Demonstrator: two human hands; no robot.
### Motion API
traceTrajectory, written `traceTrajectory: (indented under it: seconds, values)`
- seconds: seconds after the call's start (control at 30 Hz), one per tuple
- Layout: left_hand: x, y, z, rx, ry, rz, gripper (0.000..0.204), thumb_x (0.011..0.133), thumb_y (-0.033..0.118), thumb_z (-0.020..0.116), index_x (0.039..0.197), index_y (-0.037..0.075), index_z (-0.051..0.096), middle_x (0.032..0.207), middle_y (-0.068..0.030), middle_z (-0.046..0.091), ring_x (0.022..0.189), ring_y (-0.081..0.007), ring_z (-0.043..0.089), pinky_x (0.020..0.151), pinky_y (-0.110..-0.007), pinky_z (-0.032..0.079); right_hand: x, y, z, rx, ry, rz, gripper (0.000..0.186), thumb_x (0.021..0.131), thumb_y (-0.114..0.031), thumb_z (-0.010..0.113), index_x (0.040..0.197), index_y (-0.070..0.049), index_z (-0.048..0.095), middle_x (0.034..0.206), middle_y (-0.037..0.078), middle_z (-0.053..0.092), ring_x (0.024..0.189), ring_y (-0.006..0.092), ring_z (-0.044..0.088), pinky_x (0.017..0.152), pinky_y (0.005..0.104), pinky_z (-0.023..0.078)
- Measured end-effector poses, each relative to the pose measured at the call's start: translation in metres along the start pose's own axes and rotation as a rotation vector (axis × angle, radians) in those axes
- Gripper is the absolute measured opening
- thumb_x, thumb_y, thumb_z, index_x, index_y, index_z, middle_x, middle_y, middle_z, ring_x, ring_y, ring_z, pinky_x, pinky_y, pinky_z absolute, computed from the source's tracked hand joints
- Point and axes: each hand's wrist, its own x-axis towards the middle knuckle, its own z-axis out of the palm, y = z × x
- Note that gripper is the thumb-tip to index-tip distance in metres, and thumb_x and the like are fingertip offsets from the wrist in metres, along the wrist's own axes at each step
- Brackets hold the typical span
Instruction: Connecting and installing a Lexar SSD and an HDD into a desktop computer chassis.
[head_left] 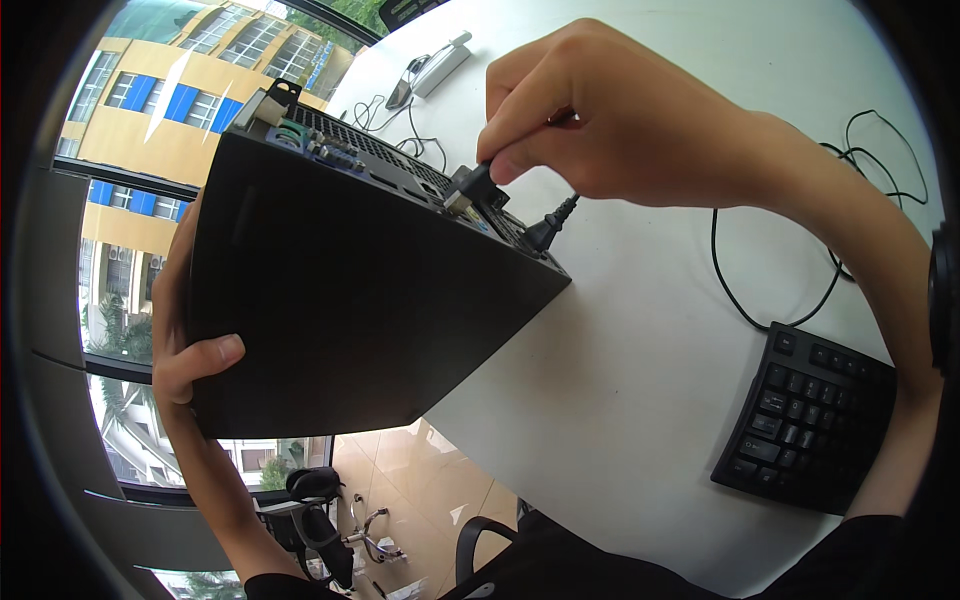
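Note:
A black desktop computer case (330, 290) is tilted at the left edge of the white table, its port panel facing up and right. My left hand (195, 340) grips its left side, thumb lying on the broad black face and the other fingers mostly hidden. Between thumb and fingers of my right hand (570, 125) is a black cable connector (482, 185) with a metal end, held at the port panel. I cannot tell whether it is seated in a port. Beside it, a black power plug (545, 230) sits at the panel's near end, its cord running behind my right hand.
A black keyboard (800, 420) lies on the white table (600, 400) under my right forearm, with a loose black cable (720, 270) nearby. At the far side are a white power strip (440, 68) and thin cords. Windows line the left; office chairs (325, 525) stand on the tiled floor.

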Motion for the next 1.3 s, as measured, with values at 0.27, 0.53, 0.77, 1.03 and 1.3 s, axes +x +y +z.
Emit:
traceTrajectory:
  seconds: [0.27,0.53,0.77,1.03,1.3]
  values:
    - [0.000,0.000,-0.001,-0.014,0.001,-0.004,0.130,0.047,0.044,0.075,0.165,-0.002,0.047,0.152,-0.0288,0.058,0.137,-0.0438,0.061,0.117,-0.051,0.046,0.002,0.026,0.016,0.006,0.047,-0.157,0.015,0.089,0.003,0.071,0.097,0.008,0.082,0.100,0.017,0.078,0.076,0.0257,0.077,0.058,0.0345,0.063]
    - [0.000,-0.001,-0.001,-0.004,0.005,-0.009,0.129,0.047,0.044,0.074,0.165,-0.002,0.047,0.153,-0.0293,0.057,0.138,-0.0441,0.060,0.118,-0.052,0.045,0.008,0.014,0.017,0.091,0.008,-0.050,0.011,0.083,0.006,0.070,0.088,0.009,0.079,0.085,0.018,0.075,0.077,0.0274,0.075,0.066,0.0370,0.061]
    - [0.001,-0.003,-0.007,-0.012,-0.064,0.044,0.128,0.046,0.043,0.074,0.164,-0.002,0.048,0.160,-0.0292,0.052,0.146,-0.0439,0.055,0.124,-0.051,0.039,0.008,0.012,0.025,0.032,0.074,-0.179,0.010,0.072,0.009,0.065,0.074,0.008,0.074,0.080,0.018,0.067,0.074,0.0326,0.067,0.069,0.0433,0.055]
    - [0.005,-0.015,-0.011,-0.029,-0.077,0.212,0.125,0.046,0.042,0.075,0.163,0.006,0.053,0.160,-0.0264,0.054,0.147,-0.0444,0.052,0.127,-0.049,0.033,-0.010,0.009,0.020,-0.174,0.111,-0.143,0.013,0.089,-0.003,0.079,0.101,0.003,0.081,0.096,0.012,0.074,0.089,0.0283,0.070,0.082,0.0370,0.056]
    - [0.023,-0.073,-0.050,0.515,0.158,0.608,0.081,0.095,0.075,0.059,0.164,0.034,0.052,0.169,-0.0151,0.049,0.154,-0.0376,0.048,0.124,-0.062,0.039,-0.055,-0.048,-0.039,-0.638,0.185,0.018,0.025,0.101,-0.021,0.081,0.119,-0.004,0.081,0.116,0.005,0.078,0.102,0.0197,0.071,0.094,0.0340,0.054]
